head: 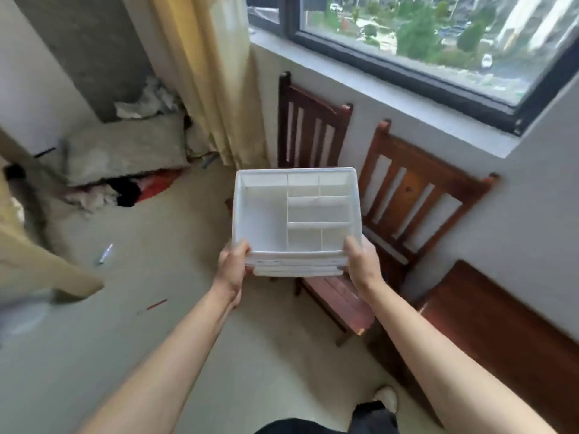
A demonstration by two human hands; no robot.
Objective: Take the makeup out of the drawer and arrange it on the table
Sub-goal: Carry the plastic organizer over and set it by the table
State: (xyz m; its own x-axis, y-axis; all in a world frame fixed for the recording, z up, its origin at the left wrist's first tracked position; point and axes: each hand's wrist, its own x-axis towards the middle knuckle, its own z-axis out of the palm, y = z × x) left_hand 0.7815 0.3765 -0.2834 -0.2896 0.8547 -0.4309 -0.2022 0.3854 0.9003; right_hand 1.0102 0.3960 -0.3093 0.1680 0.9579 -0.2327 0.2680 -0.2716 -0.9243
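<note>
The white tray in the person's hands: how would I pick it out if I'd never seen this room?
Start at the big window, then drop to the wooden chairs beneath it. In front of them, the left hand and right hand hold a white divided organizer tray, its compartments empty, the only white plastic thing there.

Pale floor (175,308) below the fingers (242,247); on it, left of them, lie a pen (105,253) and a red stick (156,304).
</note>
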